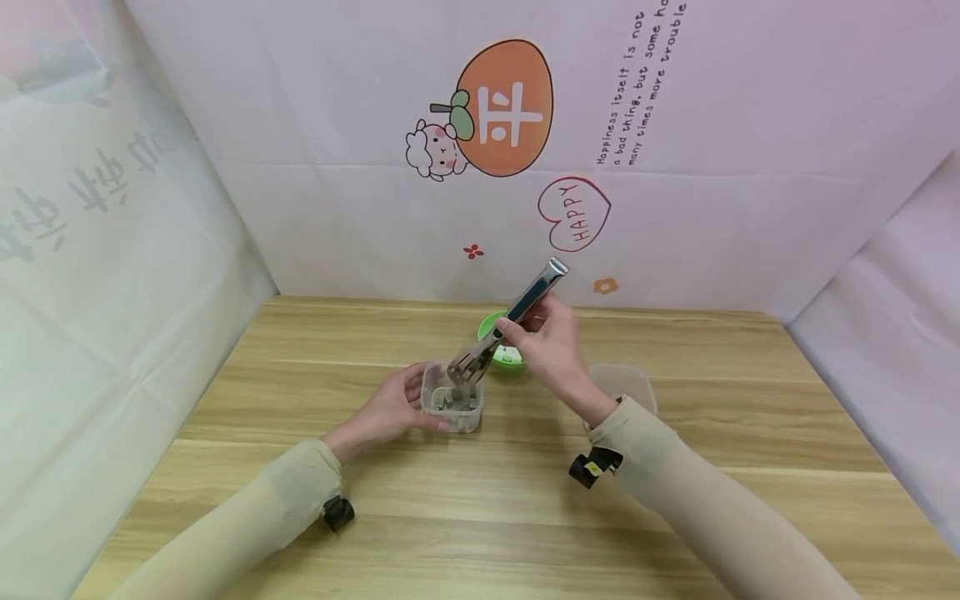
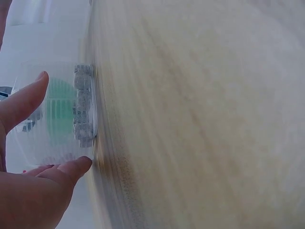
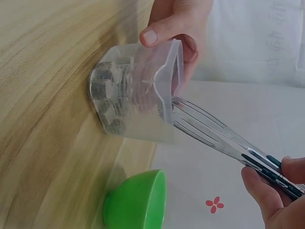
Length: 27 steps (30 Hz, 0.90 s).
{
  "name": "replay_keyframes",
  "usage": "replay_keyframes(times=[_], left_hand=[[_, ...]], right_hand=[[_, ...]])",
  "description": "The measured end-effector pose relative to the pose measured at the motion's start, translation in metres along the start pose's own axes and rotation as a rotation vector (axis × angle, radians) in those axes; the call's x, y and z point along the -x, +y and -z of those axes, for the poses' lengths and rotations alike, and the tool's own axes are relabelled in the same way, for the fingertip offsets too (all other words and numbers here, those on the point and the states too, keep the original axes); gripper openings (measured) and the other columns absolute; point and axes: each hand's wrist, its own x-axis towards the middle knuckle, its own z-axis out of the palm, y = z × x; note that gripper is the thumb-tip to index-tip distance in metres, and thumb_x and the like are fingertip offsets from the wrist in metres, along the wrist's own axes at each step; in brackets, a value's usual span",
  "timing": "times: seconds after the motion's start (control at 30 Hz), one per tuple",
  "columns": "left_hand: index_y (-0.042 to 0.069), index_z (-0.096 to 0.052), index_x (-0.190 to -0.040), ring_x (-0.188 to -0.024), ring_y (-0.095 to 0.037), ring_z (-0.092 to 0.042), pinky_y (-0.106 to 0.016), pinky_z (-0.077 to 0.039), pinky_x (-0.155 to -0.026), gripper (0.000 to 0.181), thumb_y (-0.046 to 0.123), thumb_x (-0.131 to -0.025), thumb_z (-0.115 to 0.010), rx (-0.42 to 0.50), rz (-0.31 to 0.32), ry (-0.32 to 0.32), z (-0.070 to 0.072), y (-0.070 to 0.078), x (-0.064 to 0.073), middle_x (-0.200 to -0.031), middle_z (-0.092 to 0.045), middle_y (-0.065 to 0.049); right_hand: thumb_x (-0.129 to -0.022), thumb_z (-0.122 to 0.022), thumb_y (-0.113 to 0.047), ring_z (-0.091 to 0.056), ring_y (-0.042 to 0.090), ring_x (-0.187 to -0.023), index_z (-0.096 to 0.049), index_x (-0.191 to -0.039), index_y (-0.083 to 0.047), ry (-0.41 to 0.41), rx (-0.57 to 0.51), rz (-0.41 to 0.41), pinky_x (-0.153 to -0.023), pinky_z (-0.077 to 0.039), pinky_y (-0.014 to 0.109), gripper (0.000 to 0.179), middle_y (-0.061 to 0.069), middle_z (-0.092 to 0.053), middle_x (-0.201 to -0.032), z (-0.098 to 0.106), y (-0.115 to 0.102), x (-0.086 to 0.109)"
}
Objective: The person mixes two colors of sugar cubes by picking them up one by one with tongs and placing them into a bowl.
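Note:
My left hand (image 1: pixel 393 408) holds a clear plastic container (image 3: pixel 147 129) by its sides, thumb on the near side and fingers on the far side. The container stands upright on the table. Small grey cube-like pieces (image 2: pixel 83 107) cover its bottom. With thumb and fingers, my right hand (image 1: pixel 555 350) grips metal tongs (image 1: pixel 528 298) with dark green inlays on the handles. The tongs slant down to the left, and their slotted ends (image 3: pixel 195 124) are at the container's mouth. I cannot tell whether a piece sits between those ends.
Just behind the container stands a green bowl (image 3: pixel 138 200) with something white inside, partly hidden by the tongs and right hand. Another clear container (image 1: pixel 628 379) is at the right, partly covered by my right wrist. A printed white cloth (image 1: pixel 337 167) hangs along the table's back edge.

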Motion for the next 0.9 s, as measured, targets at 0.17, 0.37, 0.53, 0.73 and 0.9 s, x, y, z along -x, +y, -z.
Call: replay_keyframes(times=[0.17, 0.37, 0.53, 0.73, 0.9], left_hand=[[-0.007, -0.033, -0.158, -0.144, -0.041, -0.046, -0.043, -0.042, -0.118, 0.101, -0.007, -0.074, -0.090, 0.021, -0.002, 0.005, 0.000, 0.000, 0.000, -0.160, -0.043, -0.025], [-0.005, -0.033, -0.160, -0.146, -0.041, -0.043, -0.044, -0.040, -0.119, 0.105, -0.005, -0.073, -0.092, 0.002, 0.015, 0.013, 0.001, -0.001, 0.000, -0.161, -0.042, -0.024], [-0.005, -0.025, -0.162, -0.149, -0.041, -0.038, -0.044, -0.037, -0.121, 0.112, -0.004, -0.072, -0.093, -0.016, 0.021, -0.008, 0.002, 0.000, 0.001, -0.164, -0.036, -0.024], [-0.008, -0.023, -0.162, -0.150, -0.044, -0.036, -0.045, -0.035, -0.122, 0.108, -0.008, -0.076, -0.089, 0.001, -0.002, -0.027, 0.005, -0.001, 0.000, -0.164, -0.034, -0.028], [-0.010, -0.025, -0.161, -0.149, -0.045, -0.037, -0.046, -0.036, -0.121, 0.104, -0.011, -0.077, -0.087, 0.035, -0.023, -0.027, 0.006, -0.004, 0.000, -0.161, -0.037, -0.030]], right_hand=[[-0.093, -0.074, 0.008, -0.075, 0.037, -0.082, -0.061, -0.101, 0.007, 0.006, -0.019, -0.008, -0.071, -0.067, 0.036, 0.015, 0.023, -0.069, -0.093, 0.004, -0.001, -0.002], [-0.094, -0.074, 0.007, -0.075, 0.032, -0.083, -0.060, -0.102, 0.008, 0.013, -0.042, -0.065, -0.073, -0.067, 0.038, 0.016, 0.023, -0.069, -0.096, 0.008, -0.003, -0.003], [-0.095, -0.074, 0.005, -0.076, 0.033, -0.085, -0.060, -0.104, 0.009, 0.006, -0.042, -0.070, -0.074, -0.067, 0.036, 0.017, 0.024, -0.069, -0.099, 0.011, -0.002, -0.004], [-0.095, -0.074, 0.004, -0.076, 0.032, -0.085, -0.060, -0.105, 0.009, 0.002, -0.049, -0.081, -0.075, -0.067, 0.036, 0.017, 0.024, -0.069, -0.100, 0.013, -0.004, -0.004], [-0.094, -0.074, 0.006, -0.075, 0.027, -0.082, -0.060, -0.103, 0.009, 0.005, -0.067, -0.099, -0.074, -0.067, 0.036, 0.017, 0.023, -0.068, -0.099, 0.013, -0.005, -0.003]])
